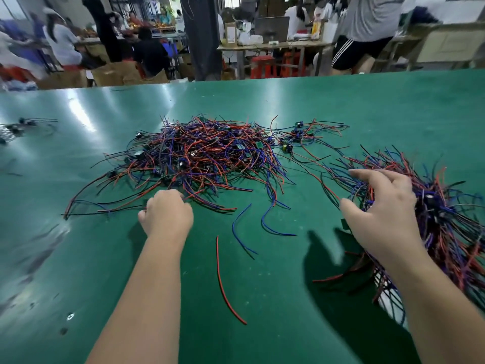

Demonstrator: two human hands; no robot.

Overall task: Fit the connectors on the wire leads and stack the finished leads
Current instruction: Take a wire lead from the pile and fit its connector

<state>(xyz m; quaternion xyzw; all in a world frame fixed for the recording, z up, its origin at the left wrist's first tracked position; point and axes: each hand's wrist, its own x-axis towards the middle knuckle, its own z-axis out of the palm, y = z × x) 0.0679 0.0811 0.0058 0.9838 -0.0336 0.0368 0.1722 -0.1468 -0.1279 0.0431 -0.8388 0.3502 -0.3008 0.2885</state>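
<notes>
A big tangled heap of red, blue and black wire leads point(207, 153) with small circuit parts lies mid-table. My left hand point(166, 214) rests at its near edge, fingers curled down among the wire ends; whether it grips one is hidden. A second, more ordered bundle of leads point(446, 227) lies at the right. My right hand point(380, 216) hovers over that bundle's left side, fingers spread apart, holding nothing. A loose red lead point(225, 282) and two loose blue leads point(265, 222) lie between my arms.
The green table mat point(78, 258) stretches wide at the left and near side. A few small parts with leads point(23, 124) sit at the far left edge. Beyond the table's far edge, people, red stools and cardboard boxes point(115, 73) fill the workshop.
</notes>
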